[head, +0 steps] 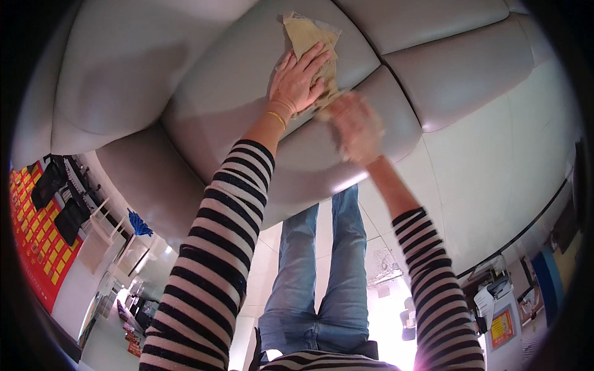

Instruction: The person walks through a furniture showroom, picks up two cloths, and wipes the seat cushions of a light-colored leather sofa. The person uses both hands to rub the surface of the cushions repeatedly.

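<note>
A yellowish cloth (308, 35) with frayed edges lies on the grey leather-like seat cushion (232, 88) of a sofa. My left hand (297, 81) presses on it from above, palm down and fingers stretched forward. At the cloth's near right corner is my right hand (357, 127), blurred by motion. Its fingers look curled around that corner, over the front part (320, 148) of the seat. The left palm hides the middle of the cloth.
A padded sofa arm (125, 65) rises at left, and another seat section (459, 79) adjoins at right. Pale floor tiles (487, 176) surround my legs (315, 278). A blue mop head (139, 222), a wooden chair (97, 239) and a red-and-yellow wall board (39, 232) appear at left.
</note>
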`<action>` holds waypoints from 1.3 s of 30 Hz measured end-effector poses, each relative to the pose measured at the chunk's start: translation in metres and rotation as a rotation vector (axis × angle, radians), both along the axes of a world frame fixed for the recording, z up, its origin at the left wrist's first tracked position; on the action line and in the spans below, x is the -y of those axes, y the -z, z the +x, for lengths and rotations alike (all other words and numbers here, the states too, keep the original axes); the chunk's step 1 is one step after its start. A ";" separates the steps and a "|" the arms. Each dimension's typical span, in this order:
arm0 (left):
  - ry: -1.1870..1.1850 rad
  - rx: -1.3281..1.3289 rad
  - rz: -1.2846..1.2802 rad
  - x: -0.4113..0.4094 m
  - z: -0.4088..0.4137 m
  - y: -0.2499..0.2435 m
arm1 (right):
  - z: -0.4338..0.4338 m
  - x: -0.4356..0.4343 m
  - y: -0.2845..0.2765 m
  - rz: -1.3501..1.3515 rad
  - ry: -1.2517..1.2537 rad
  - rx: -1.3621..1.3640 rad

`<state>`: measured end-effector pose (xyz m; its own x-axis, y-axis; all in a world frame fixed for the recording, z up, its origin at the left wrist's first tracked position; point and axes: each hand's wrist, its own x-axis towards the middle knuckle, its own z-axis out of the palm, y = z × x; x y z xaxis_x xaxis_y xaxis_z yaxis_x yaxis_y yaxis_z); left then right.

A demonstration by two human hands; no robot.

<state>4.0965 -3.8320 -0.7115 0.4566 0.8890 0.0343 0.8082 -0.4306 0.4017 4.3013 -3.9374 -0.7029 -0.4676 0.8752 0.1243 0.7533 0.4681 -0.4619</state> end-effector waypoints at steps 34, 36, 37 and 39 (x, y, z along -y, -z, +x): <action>0.028 0.090 0.043 -0.004 -0.001 0.023 | -0.051 0.016 0.003 -0.058 -0.054 -0.095; 0.024 0.082 0.027 -0.002 -0.003 0.024 | -0.027 0.008 0.008 -0.087 0.024 -0.024; 0.020 0.071 0.020 -0.002 -0.002 0.023 | -0.010 -0.001 0.008 -0.102 0.061 0.015; 0.019 0.066 0.025 -0.001 -0.004 0.024 | 0.020 -0.029 0.005 0.008 0.147 0.064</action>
<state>4.0927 -3.8306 -0.7352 0.4691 0.8788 0.0873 0.7719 -0.4560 0.4430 4.3214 -3.9088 -0.7083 -0.3415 0.9340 0.1054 0.8419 0.3538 -0.4076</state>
